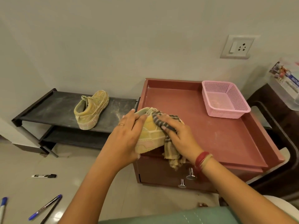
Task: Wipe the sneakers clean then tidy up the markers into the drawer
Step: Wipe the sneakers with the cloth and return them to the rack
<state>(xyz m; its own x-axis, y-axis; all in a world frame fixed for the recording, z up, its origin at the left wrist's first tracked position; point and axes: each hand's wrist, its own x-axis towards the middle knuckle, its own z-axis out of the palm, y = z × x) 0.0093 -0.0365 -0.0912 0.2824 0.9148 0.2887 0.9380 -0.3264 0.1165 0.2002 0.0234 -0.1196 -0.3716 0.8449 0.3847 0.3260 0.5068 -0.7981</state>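
A yellow sneaker (149, 135) lies on the front left corner of the reddish drawer unit (210, 130). My left hand (127, 135) grips its heel end. My right hand (178, 136) presses a striped cloth (168, 125) against the sneaker's upper, with the cloth's tail hanging over the unit's front edge. A second yellow sneaker (91, 109) stands on the black shoe rack (48, 109) to the left. Markers lie on the floor: a black one (44, 176), a blue one (45, 207), a dark one (51, 211) beside it, and another blue one (2, 207) at the left edge.
A pink mesh basket (224, 99) sits at the unit's back right corner. Two chrome drawer knobs (191, 174) stick out of the unit's front. A dark chair (278, 135) stands to the right. A wall socket (237, 46) is on the wall above.
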